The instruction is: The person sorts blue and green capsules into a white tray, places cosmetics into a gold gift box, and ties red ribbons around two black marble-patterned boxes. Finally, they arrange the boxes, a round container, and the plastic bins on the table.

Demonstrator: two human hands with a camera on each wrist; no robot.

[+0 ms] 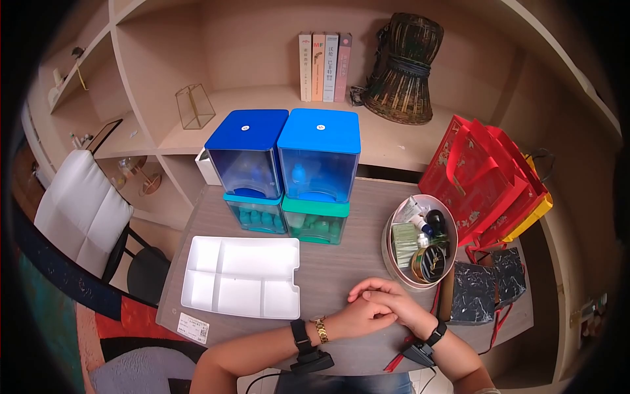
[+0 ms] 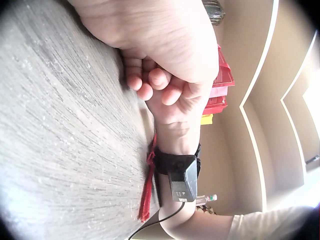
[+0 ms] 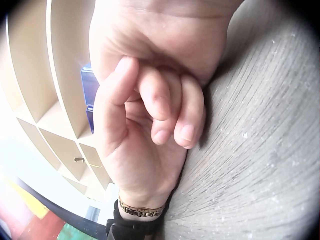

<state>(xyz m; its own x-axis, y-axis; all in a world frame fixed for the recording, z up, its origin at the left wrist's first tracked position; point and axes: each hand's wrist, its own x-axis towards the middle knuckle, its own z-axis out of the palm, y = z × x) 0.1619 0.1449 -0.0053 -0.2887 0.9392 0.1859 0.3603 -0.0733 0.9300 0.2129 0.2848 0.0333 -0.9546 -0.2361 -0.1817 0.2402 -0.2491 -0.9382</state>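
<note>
Gray table (image 1: 342, 266) is bearing a white tray (image 1: 252, 259) near the left hand (image 1: 355, 320) and a crowded tub (image 1: 394, 270) beyond the right hand (image 1: 401, 306); loosely curled fingers are resting together, gripping no object; hasty reaching could be tipping the tub.

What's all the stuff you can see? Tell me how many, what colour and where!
lidded boxes: two, blue, atop the stack
lower boxes: two, teal and green, underneath
tray: one, white, table's front left
round tub: one, pale, right; crowded contents uncounted
bags: at least three, red and yellow, far right
streaked boxes: two visible, black, right edge
books: four, pale and pink, back shelf
woven basket: one, brown, beside books
glass holder: one, gold-edged, shelf's left
chair: one, white, far left
table: one, grey, under the boxes
shelves: several, beige, behind table
small bits: several, mixed, left shelves
wristbands: two, black, one per wrist
watch: one, gold, left wrist
left hand: one, bare, table front
right hand: one, bare, touching the left
</note>
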